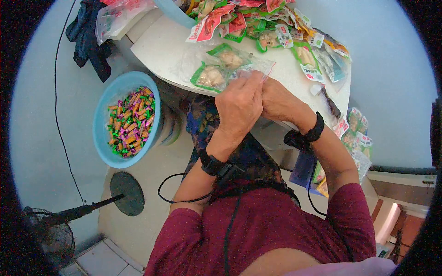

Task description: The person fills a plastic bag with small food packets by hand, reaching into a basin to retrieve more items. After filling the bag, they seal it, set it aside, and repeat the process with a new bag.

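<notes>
My left hand (239, 103) and my right hand (282, 101) meet at the near edge of the white table, fingers closed and pinching the open end of a see-through plastic bag (263, 64). Inside or under its film lie green-edged packets of pale, round food; one packet (211, 76) is nearest the table edge and another packet (231, 58) is just behind it. The fingertips are partly hidden behind the knuckles. Each wrist wears a black strap.
A pile of mixed snack packets (258, 27) covers the back of the white table (170, 55). On the left, a blue tub (97, 124) holds many small wrapped sticks. A black fan (50, 230) stands lower left. More packets (359, 133) lie at the right, below table height.
</notes>
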`<move>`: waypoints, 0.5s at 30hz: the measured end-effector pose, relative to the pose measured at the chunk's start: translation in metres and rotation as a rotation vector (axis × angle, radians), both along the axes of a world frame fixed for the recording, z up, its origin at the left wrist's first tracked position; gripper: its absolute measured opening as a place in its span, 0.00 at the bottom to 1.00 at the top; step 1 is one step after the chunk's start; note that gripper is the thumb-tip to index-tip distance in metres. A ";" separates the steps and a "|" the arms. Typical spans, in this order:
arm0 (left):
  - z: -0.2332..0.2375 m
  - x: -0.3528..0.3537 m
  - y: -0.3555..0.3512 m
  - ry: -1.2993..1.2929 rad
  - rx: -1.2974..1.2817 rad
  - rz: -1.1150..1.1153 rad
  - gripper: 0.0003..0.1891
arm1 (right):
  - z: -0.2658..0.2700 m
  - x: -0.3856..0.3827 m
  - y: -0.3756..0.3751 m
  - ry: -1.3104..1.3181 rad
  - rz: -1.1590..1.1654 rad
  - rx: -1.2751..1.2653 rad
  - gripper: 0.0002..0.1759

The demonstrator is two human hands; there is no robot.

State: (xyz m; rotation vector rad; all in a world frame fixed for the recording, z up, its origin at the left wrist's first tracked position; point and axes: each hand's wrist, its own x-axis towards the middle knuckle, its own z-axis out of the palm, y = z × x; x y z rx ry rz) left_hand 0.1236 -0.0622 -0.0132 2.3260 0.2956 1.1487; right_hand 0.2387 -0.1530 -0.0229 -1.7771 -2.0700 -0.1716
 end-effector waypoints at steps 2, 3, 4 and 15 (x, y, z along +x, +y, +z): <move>-0.003 0.001 0.002 -0.042 0.008 -0.034 0.10 | -0.005 0.002 0.003 0.022 -0.013 -0.082 0.20; -0.001 -0.001 0.002 -0.031 0.003 -0.035 0.10 | -0.003 0.003 0.005 0.033 -0.020 -0.123 0.21; 0.000 -0.003 0.003 -0.019 -0.002 -0.035 0.09 | 0.000 0.003 0.009 0.054 0.015 -0.087 0.22; 0.001 -0.011 0.017 -0.110 0.028 -0.129 0.10 | 0.003 0.022 0.049 0.264 0.262 -0.059 0.25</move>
